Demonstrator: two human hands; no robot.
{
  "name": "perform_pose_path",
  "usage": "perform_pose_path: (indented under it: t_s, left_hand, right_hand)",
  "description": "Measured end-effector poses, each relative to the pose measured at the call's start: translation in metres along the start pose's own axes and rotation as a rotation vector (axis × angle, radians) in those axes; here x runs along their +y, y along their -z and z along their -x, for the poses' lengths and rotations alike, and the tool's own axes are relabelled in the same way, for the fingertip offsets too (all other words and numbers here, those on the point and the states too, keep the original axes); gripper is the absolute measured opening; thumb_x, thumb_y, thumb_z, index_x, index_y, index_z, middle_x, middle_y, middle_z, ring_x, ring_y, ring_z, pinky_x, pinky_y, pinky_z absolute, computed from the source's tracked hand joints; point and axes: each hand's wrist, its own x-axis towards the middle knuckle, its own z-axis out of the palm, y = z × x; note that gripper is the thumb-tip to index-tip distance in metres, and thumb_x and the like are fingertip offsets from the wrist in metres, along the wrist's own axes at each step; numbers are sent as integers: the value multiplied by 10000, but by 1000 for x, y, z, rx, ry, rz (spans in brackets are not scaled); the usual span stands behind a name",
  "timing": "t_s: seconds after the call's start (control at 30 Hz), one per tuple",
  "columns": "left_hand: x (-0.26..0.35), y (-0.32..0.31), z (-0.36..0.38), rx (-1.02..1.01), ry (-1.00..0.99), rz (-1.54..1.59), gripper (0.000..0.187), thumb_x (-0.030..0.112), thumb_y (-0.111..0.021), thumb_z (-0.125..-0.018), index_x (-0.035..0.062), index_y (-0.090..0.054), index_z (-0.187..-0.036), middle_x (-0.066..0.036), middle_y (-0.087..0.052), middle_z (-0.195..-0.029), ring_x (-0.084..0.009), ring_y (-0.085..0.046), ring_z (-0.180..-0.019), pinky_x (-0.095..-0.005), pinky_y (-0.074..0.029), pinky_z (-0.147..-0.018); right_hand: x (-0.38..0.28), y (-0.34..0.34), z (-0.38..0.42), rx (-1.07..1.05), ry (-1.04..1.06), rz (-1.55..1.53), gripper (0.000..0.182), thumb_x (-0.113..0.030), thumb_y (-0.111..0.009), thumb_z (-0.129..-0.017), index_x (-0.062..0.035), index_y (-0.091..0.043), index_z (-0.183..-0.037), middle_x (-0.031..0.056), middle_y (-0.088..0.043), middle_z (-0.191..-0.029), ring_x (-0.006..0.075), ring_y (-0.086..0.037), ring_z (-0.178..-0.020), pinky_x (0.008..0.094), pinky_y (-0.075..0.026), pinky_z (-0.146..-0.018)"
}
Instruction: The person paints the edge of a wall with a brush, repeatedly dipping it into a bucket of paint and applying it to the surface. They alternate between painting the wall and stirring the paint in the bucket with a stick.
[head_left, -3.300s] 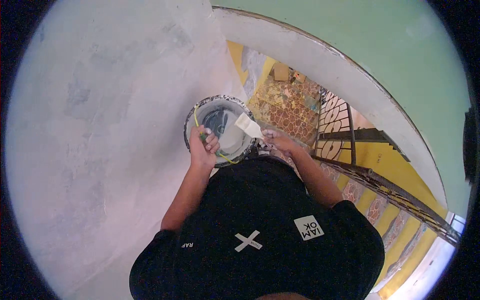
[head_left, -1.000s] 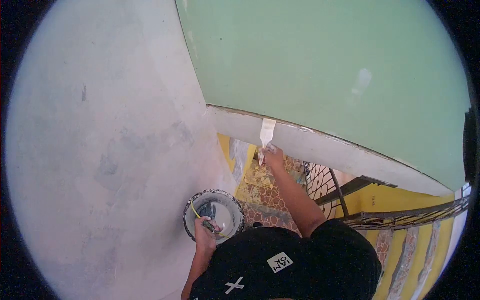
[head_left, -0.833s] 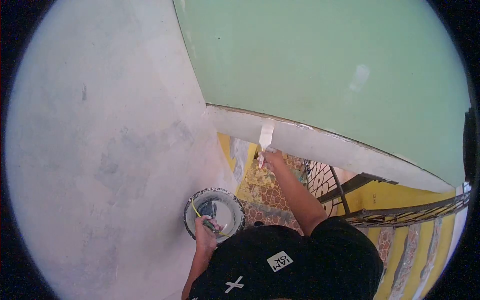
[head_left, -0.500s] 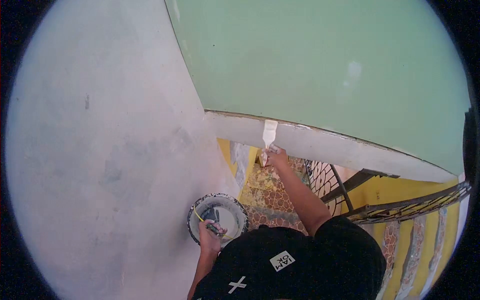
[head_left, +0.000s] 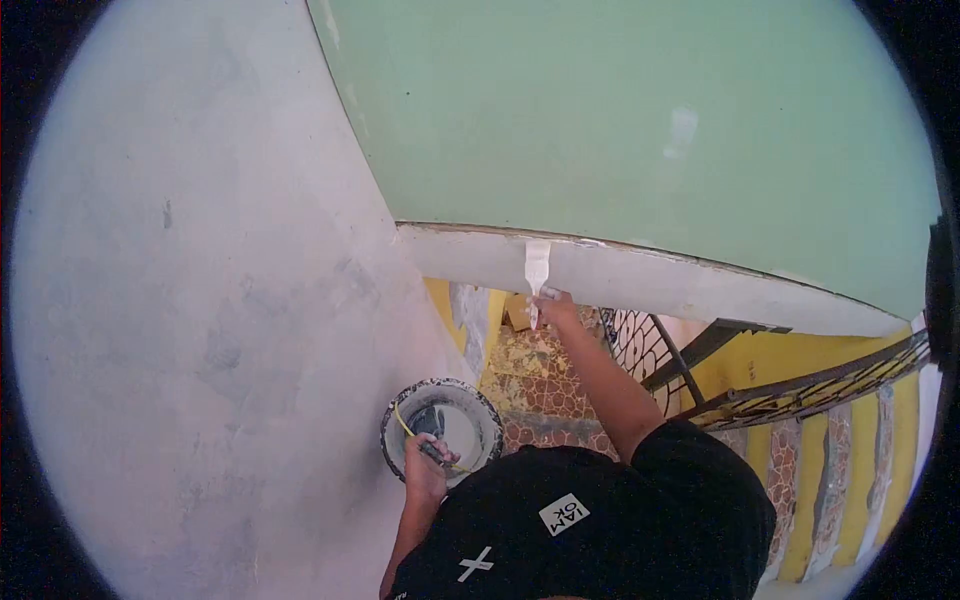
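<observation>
Patchy pale wall (head_left: 220, 250) fills the left side of a stairwell. Nearest is the person's black shirt (head_left: 620, 500). Just beyond it, to the left, the left hand (head_left: 428, 465) has its fingers curled around the yellow handle (head_left: 402, 418) of a bucket (head_left: 441, 383) with a black, paint-spattered rim and pale liquid inside. Farther and to the right, the right hand (head_left: 558, 308) grips the brush (head_left: 537, 268) by its near end. The brush's long axis runs near to far, bristles at the far end, lying over the pale band (head_left: 660, 275); they look to be touching it, though contact is hard to confirm. Their tips sit just on the near side of the band's rough brown edge (head_left: 720, 264), beyond which the green surface (head_left: 600, 120) spreads. The right hand is much the nearer to the band; the bucket stands well apart from the brush. Below lie the patterned floor (head_left: 550, 395) and, right of the right forearm, a dark metal railing (head_left: 800, 395).
</observation>
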Motion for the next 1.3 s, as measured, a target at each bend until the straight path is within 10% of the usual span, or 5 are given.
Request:
perform_pose_path:
  t_s: [0.43, 0.67, 1.0, 1.3]
  left_hand:
    - [4, 4, -2, 19, 43, -10, 193, 302, -556, -859, 123, -512, -805, -49, -492, -682, -205, -485, -597, -381, -448, -687]
    - [-12, 11, -19, 24, -40, 73, 161, 277, -544, -889, 121, -507, -883, -63, -493, -691, -217, -475, -610, -386, -432, -674]
    - [-19, 7, -18, -5, -33, 10, 181, 287, -510, -915, 108, -493, -897, -60, -482, -704, -219, -462, -626, -374, -411, -678]
    - [-11, 11, 2, 10, -35, 64, 162, 288, -506, -915, 127, -508, -905, -58, -492, -704, -223, -470, -621, -390, -426, -698]
  right_hand:
    - [1, 26, 8, -150, 96, -167, 293, 4, -612, -900, 21, -578, -1191, 125, -694, -1017, 216, -687, -739, 369, -594, -578]
    - [34, 55, 24, -65, -264, -119, 327, -19, -641, -904, -8, -582, -1226, 96, -682, -1074, 199, -678, -790, 344, -578, -633]
    - [44, 9, -45, -81, 323, 225, 318, -61, -675, -898, 52, -585, -1181, 124, -691, -1013, 197, -688, -831, 341, -584, -660]
    - [116, -16, -32, -91, -513, -93, 271, -16, -618, -900, 7, -570, -1166, 123, -681, -912, 273, -700, -724, 432, -603, -606]
